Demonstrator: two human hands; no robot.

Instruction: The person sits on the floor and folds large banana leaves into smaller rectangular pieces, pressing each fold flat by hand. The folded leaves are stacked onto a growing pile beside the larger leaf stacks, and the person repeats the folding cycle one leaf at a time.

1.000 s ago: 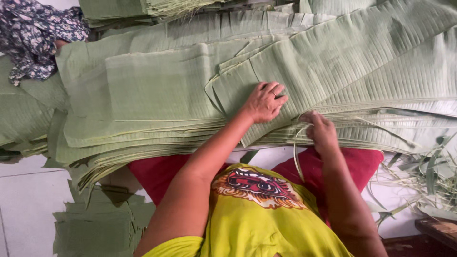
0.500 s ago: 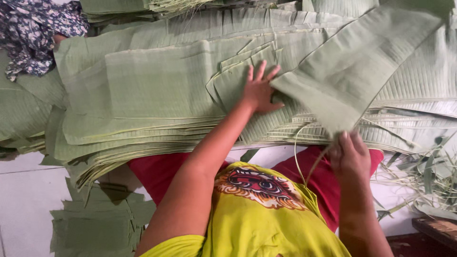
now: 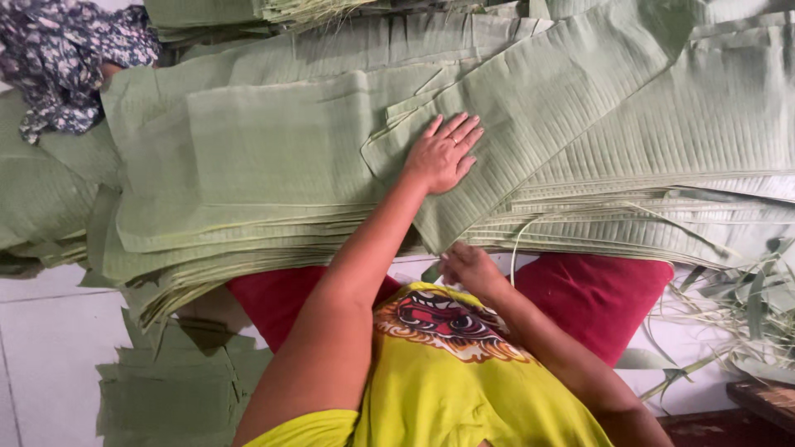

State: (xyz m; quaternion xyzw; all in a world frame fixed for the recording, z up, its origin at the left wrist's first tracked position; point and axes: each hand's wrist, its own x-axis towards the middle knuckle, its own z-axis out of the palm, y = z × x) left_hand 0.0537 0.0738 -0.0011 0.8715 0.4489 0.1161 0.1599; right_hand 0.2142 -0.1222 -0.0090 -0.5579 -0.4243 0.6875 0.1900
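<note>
A long green leaf strip (image 3: 571, 99) lies slantwise over a thick stack of flattened green leaves (image 3: 248, 165). My left hand (image 3: 443, 157) rests flat on this strip, fingers spread, a ring on one finger. My right hand (image 3: 470, 269) is close to my body, just below the stack's near edge, fingers closed on the strip's lower end. My yellow shirt and red trousers (image 3: 596, 298) fill the lower middle of the view.
A person's flower-patterned sleeve (image 3: 58, 58) shows at the top left. A smaller pile of cut leaf pieces (image 3: 174, 389) sits on the white tiled floor (image 3: 41, 331) at lower left. Thin leaf ribs and scraps (image 3: 737, 306) litter the right, beside a dark wooden edge (image 3: 762, 397).
My right hand lifted the leaf strip off the stack and drew its end toward my body. My left hand slid forward and now presses flat on the laid-down strip.
</note>
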